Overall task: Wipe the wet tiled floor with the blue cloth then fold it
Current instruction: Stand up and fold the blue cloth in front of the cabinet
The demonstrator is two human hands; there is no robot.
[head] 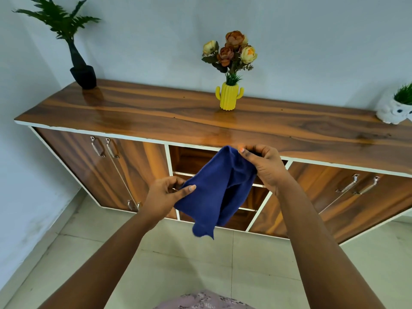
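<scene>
Head view shows the soft dark blue cloth (217, 192) held up in the air above the pale tiled floor (189, 264). Left hand (163, 197) and right hand (265, 168) each pinch an edge. Match the corners neatly, then fold.

Both your arms are extended forward, bare. Your right hand (265, 168) sits higher, fingers pinched shut on the blue cloth (217, 192). Your left hand (166, 195) is lower, pinching its edge.
</scene>
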